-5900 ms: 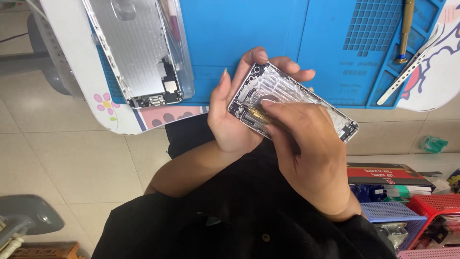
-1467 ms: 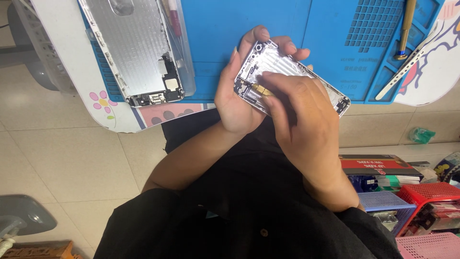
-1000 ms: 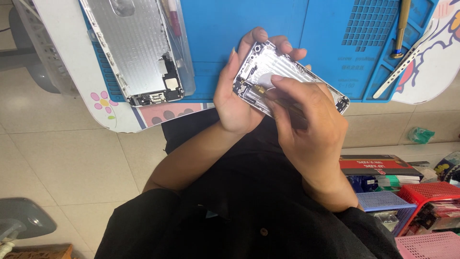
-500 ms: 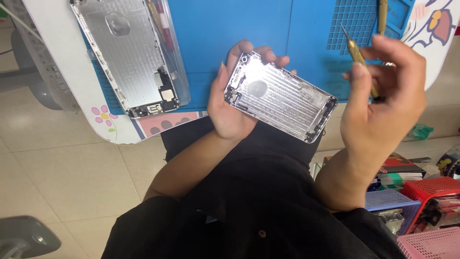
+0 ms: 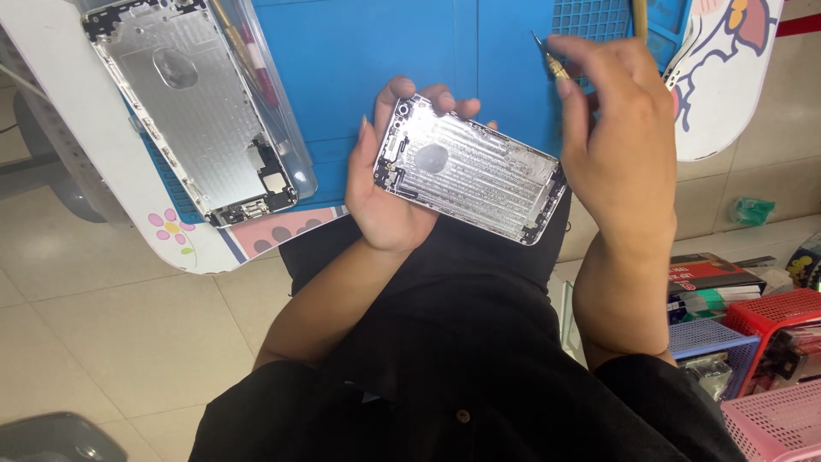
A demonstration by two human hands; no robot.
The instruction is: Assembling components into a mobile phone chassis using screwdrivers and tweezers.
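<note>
Lifted off the phone housing (image 5: 469, 175), the right hand (image 5: 620, 141) now pinches a small screwdriver (image 5: 547, 58) above the blue mat (image 5: 385, 51); the left hand (image 5: 389, 184) grips the housing beyond the desk's near edge.

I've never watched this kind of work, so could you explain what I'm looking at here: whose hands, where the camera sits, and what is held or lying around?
There is no machine: a seated person works with bare hands, and the one camera sits on their head, looking down past their lap. The left hand cradles a bare silver phone housing, inner side up. The right hand is raised beside it, pinching a thin screwdriver with a brass-coloured tip. On the blue work mat lies a second, larger metal housing, resting on a clear tray with tools under it. At the right, on the floor, stand red, blue and pink baskets of packages.
</note>
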